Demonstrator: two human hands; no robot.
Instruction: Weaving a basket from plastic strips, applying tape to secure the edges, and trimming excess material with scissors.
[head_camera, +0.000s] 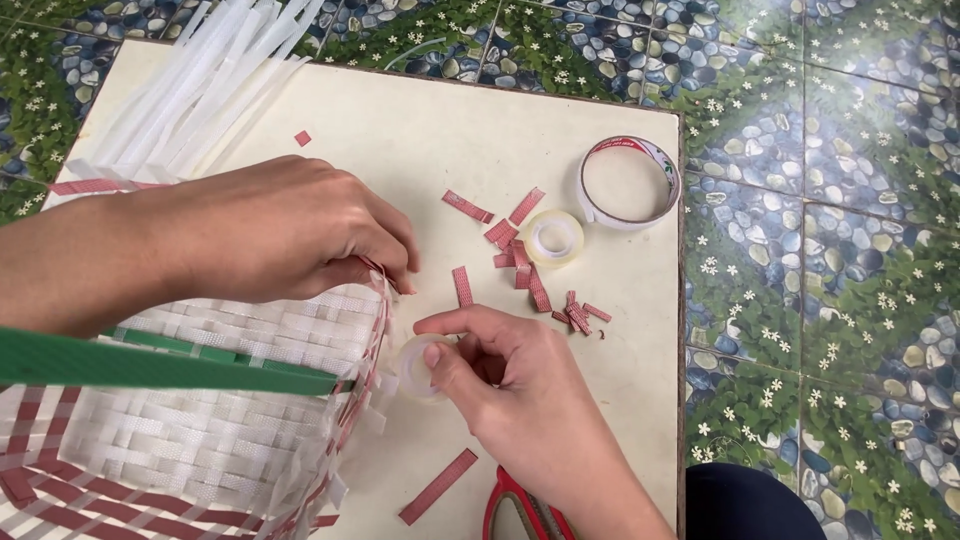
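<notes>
The left hand (285, 225) curls over the rim of a woven basket (200, 400) of white and red strips, its fingertips pinched shut on a red strip (380, 275) at the basket's edge. The right hand (505, 380) lies just beside the basket, thumb and fingers closed around a small clear tape roll (418, 368) that touches the basket's side. A green strip (150, 362) crosses the basket's top. Loose white strips (200, 80) fan out at the far left of the cream counter (420, 130). Short red scraps (530, 265) are scattered near a second clear roll (553, 238) and a larger white roll (628, 182). Red-handled scissors (520, 512) lie at the near edge, beside the right forearm.
</notes>
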